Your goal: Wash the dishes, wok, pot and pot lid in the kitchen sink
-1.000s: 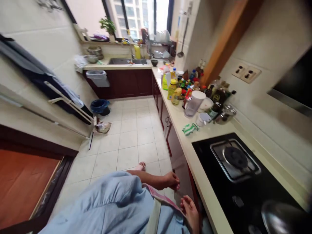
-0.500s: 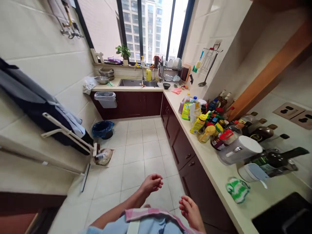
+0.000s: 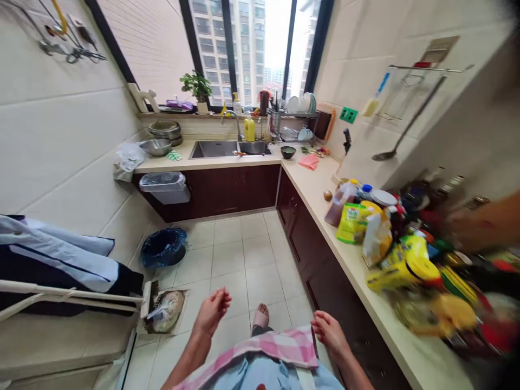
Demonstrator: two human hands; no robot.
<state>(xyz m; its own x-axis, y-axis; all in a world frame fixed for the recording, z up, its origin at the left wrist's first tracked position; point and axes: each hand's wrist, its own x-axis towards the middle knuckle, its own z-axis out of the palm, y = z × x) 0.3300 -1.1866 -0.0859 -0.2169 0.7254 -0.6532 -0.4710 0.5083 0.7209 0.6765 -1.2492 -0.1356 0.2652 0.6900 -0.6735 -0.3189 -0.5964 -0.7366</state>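
Over the tiled floor, my left hand [image 3: 215, 310] is raised in front of my body. Its fingers are curled in together, and no object shows in them. My right hand [image 3: 330, 331] hangs near the lower cabinets beneath the right counter, its fingers loosely bent and a little apart, with nothing held. A pink-and-white checked apron [image 3: 280, 346] lies over my front between the two hands, and its edge comes close to my right fingers. One foot in a slipper [image 3: 261, 317] shows on the floor ahead.
The right counter [image 3: 303, 181] carries a crowd of bottles, yellow bags [image 3: 352, 223] and jars. Ahead are a sink [image 3: 213, 149], dark bowl [image 3: 288, 152] and dish rack [image 3: 298, 115]. A blue-lined bin [image 3: 163, 246] and a broom with dustpan [image 3: 164, 311] stand left.
My view has moved forward, toward the sink, so the counter items look larger and nearer. My left hand has shifted left, its fingers more curled. The slipper has come into sight.
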